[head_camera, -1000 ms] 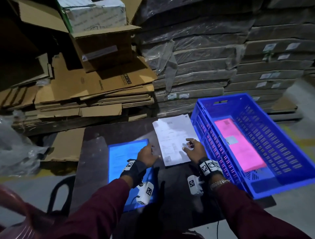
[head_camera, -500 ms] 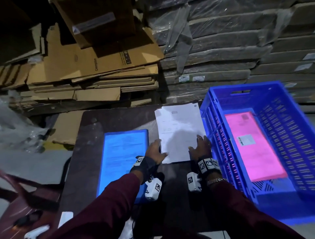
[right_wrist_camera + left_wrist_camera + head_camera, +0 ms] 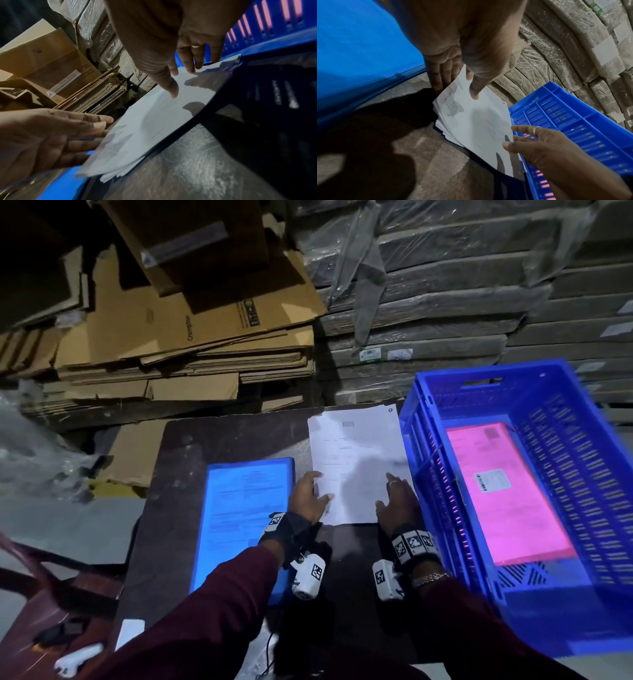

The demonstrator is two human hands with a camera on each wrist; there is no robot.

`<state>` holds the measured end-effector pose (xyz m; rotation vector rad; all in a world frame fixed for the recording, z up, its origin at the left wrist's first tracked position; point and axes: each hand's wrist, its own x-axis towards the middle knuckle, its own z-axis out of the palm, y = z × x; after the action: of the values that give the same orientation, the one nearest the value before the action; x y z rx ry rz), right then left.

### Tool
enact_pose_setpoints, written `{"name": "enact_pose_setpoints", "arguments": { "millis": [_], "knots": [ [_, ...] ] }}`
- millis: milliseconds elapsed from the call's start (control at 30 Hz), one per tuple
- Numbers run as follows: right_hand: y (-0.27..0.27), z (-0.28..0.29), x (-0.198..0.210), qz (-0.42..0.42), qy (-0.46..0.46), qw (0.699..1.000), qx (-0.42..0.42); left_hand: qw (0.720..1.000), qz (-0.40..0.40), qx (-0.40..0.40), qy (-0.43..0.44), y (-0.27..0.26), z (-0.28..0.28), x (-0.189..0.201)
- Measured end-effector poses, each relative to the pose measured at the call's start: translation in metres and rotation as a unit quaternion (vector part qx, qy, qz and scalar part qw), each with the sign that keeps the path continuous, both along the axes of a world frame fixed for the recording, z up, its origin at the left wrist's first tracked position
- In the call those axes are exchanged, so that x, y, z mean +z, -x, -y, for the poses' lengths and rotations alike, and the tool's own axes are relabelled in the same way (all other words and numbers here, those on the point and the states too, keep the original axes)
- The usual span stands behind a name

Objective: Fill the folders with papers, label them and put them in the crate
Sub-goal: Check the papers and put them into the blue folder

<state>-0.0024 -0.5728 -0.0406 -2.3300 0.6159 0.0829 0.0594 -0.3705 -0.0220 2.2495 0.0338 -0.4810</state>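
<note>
A stack of white papers lies in the middle of the dark table. My left hand is at the stack's left edge, thumb on the top sheet, straight fingers along the side. My right hand touches the stack's right edge with spread, straight fingers. A dark blue edge shows under the stack's near side. A bright blue folder lies flat to the left. The blue crate stands on the right with a labelled pink folder on its floor.
Flattened cardboard boxes and plastic-wrapped bundles are piled right behind the table. A reddish chair with a small white object stands at the lower left. Crumpled clear plastic lies on the floor at the left.
My right hand's fingers have uncurled from the top sheet and now lie straight at the stack's right edge. My left hand has closed on the left edge. The head view has tilted down.
</note>
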Motion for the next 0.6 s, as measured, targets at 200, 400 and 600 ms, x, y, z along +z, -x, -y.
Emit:
{"name": "enact_pose_setpoints", "arguments": {
  "millis": [200, 400, 600],
  "knots": [
    [-0.006, -0.005, 0.018, 0.069, -0.107, 0.99, -0.054, 0.998, 0.023, 0.053, 0.007, -0.003, -0.004, 0.011],
    [-0.004, 0.0, 0.016, 0.064, -0.122, 0.989, -0.055, 0.994, 0.01, 0.026, 0.106, 0.008, -0.012, 0.018],
    [0.005, 0.005, 0.009, 0.013, -0.208, 0.97, -0.129, 0.982, 0.054, -0.114, 0.14, 0.013, -0.026, 0.042]
  ]
}}
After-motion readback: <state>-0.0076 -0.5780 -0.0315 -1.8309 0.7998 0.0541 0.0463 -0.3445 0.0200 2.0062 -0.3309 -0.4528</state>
